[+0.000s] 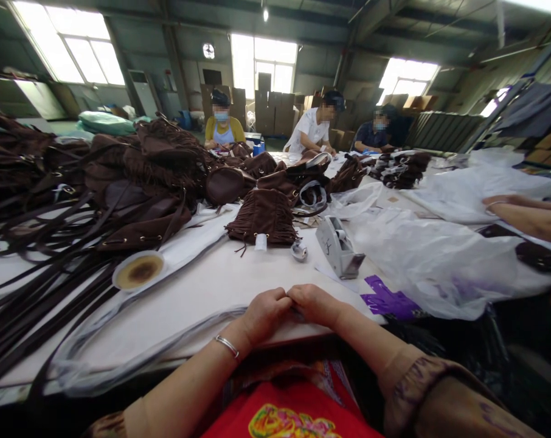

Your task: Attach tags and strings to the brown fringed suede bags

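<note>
My left hand (267, 315) is closed at the near edge of the white table, its fingers curled in against my other hand. A long dark strap in clear plastic wrapping (184, 334) loops over the table's left side, and one end runs into this hand. My right hand (315, 305) is closed too, knuckles touching the left ones; whatever lies between its fingers is hidden. Beyond both hands sits a dark brown fringed bag (264, 216) with a white tag (260, 242). A grey tape dispenser (338, 246) stands beyond the right hand, and a small clear plastic piece (298, 251) lies beside it.
Brown bags (152, 164) and loose straps (42, 292) pile up at left, near a round tub of brownish stuff (138, 271). Clear plastic bags (430, 255) and purple tape (389, 298) lie right. Another person's arm (531, 216) reaches in; several co-workers (312, 131) sit across.
</note>
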Tool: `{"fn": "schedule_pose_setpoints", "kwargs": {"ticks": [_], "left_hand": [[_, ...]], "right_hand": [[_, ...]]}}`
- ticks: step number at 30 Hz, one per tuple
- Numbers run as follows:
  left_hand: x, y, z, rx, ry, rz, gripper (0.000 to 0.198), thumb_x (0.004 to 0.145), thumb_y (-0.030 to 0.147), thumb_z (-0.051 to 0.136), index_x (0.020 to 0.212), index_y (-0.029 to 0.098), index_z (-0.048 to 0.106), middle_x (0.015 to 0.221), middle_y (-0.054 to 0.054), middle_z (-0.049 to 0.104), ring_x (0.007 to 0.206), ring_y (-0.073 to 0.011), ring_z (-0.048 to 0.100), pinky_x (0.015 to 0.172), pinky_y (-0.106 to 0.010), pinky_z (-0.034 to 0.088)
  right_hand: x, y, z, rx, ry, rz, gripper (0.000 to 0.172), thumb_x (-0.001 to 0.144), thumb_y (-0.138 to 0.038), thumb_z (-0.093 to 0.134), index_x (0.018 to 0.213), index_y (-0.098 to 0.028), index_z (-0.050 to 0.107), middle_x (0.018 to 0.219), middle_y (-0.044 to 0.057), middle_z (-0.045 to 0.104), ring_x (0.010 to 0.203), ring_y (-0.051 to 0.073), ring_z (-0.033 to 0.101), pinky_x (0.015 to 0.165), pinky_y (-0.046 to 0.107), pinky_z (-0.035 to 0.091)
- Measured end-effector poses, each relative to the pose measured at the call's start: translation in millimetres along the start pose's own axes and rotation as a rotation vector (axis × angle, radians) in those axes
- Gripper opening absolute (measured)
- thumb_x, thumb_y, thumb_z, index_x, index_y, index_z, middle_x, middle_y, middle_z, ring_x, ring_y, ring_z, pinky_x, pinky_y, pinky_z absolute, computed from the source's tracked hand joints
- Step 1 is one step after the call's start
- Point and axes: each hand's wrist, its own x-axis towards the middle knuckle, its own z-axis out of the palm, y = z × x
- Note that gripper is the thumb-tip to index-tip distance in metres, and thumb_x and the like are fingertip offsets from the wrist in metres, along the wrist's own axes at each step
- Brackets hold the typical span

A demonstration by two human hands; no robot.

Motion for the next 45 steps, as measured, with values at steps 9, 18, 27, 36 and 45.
{"fn": "schedule_pose_setpoints", "kwargs": {"ticks": [9,18,27,36,45], "left_hand": [[8,-1,5.6,0.053,0.01,-0.005,0.031,0.097,0.037,0.046,0.086,0.017,0.066,0.081,-0.003,0.06,0.074,-0.0142,0.053,0.066,-0.024,0.039],[16,16,4.9,0.145,0.004,-0.191,0.024,0.094,0.024,0.048,0.08,0.015,0.066,0.079,-0.005,0.062,0.07,-0.0157,0.057,0.065,-0.026,0.042],[5,-6,-41.3,0.125,-0.2,0.011,0.022,0.086,0.027,0.062,0.108,0.024,0.062,0.097,-0.004,0.06,0.078,-0.0154,0.059,0.068,-0.023,0.045],[19,10,-8.0,0.261,-0.164,-0.134,0.022,0.094,0.015,0.042,0.098,0.016,0.063,0.091,-0.009,0.064,0.08,-0.0199,0.063,0.073,-0.03,0.05],[11,27,-18.2,0.144,-0.178,-0.272,0.025,0.09,0.031,0.052,0.109,0.018,0.061,0.101,-0.01,0.068,0.088,-0.0242,0.066,0.077,-0.033,0.051]], "right_hand": [[-44,0,3,0.359,0.339,0.185,0.032,0.088,-0.017,0.053,0.118,-0.016,0.063,0.108,0.009,0.069,0.095,0.018,0.064,0.091,0.029,0.048],[-27,-29,28,0.11,0.278,0.39,0.027,0.096,-0.016,0.042,0.092,-0.018,0.069,0.085,0.007,0.068,0.082,0.017,0.063,0.079,0.025,0.046],[-22,6,18,0.195,0.268,0.014,0.021,0.092,-0.015,0.05,0.079,-0.018,0.066,0.076,0.003,0.062,0.069,0.013,0.057,0.068,0.022,0.044],[-14,-7,19,0.398,0.464,0.513,0.021,0.093,-0.028,0.048,0.094,-0.017,0.066,0.079,0.006,0.07,0.076,0.018,0.064,0.072,0.027,0.044],[19,-13,6,0.166,0.188,0.62,0.013,0.08,-0.013,0.052,0.08,-0.016,0.064,0.082,0.008,0.071,0.077,0.018,0.061,0.063,0.025,0.033]]}}
